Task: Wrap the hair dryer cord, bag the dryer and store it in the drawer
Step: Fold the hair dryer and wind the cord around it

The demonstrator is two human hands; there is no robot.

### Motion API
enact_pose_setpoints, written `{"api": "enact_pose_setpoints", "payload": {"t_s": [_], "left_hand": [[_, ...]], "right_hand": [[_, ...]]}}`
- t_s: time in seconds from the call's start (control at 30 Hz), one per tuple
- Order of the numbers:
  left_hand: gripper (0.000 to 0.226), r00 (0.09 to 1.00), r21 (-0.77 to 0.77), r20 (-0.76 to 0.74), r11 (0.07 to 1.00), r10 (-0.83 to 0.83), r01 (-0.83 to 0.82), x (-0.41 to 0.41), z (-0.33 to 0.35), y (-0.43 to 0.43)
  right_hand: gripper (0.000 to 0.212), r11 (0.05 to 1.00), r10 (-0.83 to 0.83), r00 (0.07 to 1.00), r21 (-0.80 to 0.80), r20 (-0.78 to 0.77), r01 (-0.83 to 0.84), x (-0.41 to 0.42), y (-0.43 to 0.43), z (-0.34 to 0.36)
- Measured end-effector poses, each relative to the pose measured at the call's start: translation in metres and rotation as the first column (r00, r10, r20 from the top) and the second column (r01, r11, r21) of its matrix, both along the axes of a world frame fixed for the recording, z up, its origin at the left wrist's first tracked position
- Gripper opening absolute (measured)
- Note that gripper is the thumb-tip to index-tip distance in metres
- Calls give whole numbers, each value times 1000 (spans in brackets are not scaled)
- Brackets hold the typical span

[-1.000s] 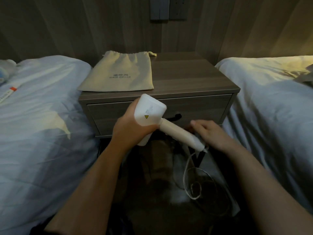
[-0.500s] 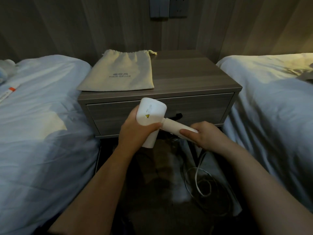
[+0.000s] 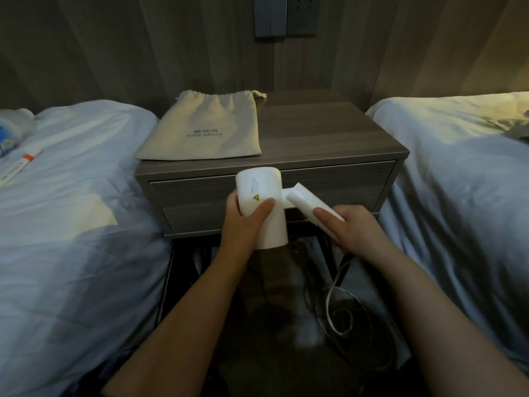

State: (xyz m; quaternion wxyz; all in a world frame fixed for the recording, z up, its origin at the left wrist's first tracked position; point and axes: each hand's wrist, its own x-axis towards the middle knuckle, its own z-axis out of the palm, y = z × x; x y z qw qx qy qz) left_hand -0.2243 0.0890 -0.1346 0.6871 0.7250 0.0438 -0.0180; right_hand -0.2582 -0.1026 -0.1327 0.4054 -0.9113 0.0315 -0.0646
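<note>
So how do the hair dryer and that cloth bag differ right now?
The hair dryer is smooth white plastic; the bag is soft beige cloth. The dryer is held up by the left hand and right hand; the bag lies flat, untouched, on the nightstand. Both are pale.

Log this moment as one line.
left hand: grips dryer body | right hand: grips handle | cord: unwrapped, hanging | bag: on nightstand | drawer: closed

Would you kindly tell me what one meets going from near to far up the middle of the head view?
The cord → hair dryer → drawer → drawstring bag → wall sockets.
</note>
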Motion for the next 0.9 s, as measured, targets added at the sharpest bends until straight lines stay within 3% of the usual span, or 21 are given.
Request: {"api": "enact_pose_setpoints", "payload": {"t_s": [0.07, 0.17, 0.3, 0.37, 0.47, 0.57, 0.7, 0.83, 0.9], "left_hand": [[60, 994, -70, -86, 996, -65, 59, 2, 7, 5], [53, 987, -193, -160, 981, -14, -17, 4, 12, 9], [20, 992, -214, -66, 970, 108, -119, -3, 9, 8], [15, 990, -248, -30, 959, 138, -141, -5, 8, 10], [21, 984, -289, -47, 941, 172, -178, -6, 6, 8], [51, 956, -378, -192, 883, 220, -279, -11, 1, -3], [60, 937, -375, -258, 869, 237, -323, -13, -3, -6], [57, 966, -350, -242, 920, 92, -176, -2, -1, 3], [53, 988, -164, -152, 986, 5, -30, 4, 3, 8]], "right_hand": [[42, 1000, 5, 1000, -7, -26, -5, 0, -4, 2], [39, 997, 79, 994, 10, -78, -78, -3, -1, 0], [43, 998, 68, 996, 5, -49, -68, -5, 8, -3], [50, 998, 35, 999, 43, -9, -34, -6, 10, -3], [51, 991, -26, 1000, 134, 10, 25, -9, 21, -4], [51, 959, -108, 993, 260, -44, 116, -12, 44, -12], [45, 960, -85, 991, 259, -101, 109, -9, 51, -17], [54, 957, -120, 988, 254, -94, 140, -4, 40, -10], [53, 974, -137, 990, 180, -24, 139, -3, 28, -3]]}}
